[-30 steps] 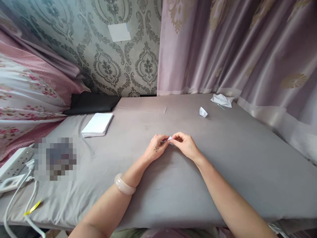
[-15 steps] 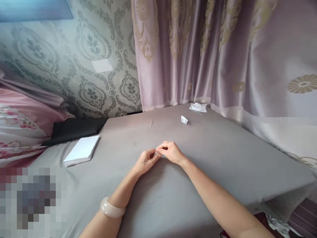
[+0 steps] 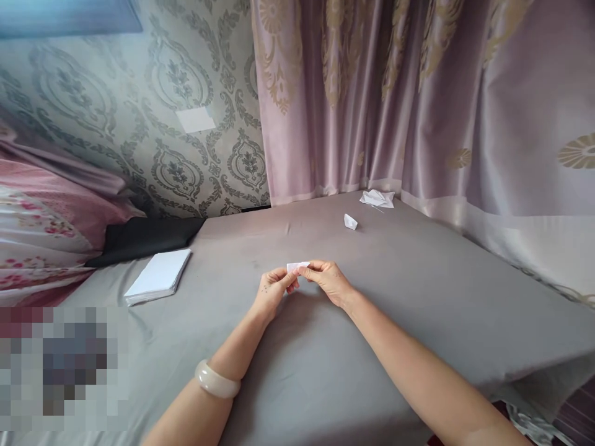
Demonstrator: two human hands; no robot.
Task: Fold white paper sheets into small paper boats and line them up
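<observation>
A small folded piece of white paper is held up between both hands, above the grey cloth-covered surface. My left hand pinches its left end with thumb and fingers, a pale bangle on that wrist. At the right end, my right hand grips the paper the same way. The fingers cover its lower part, so the full folded shape is hidden. Farther off to the right stands a small folded white paper shape, apart from both hands.
A stack of white paper lies at the left, with a black folded item behind it. Several white papers lie near the curtain at the back right. A pixelated patch hides something at the lower left.
The view has swung right and up. The hands have turned the folded paper, so more of its white face shows above the fingers now; both keep their hold.
</observation>
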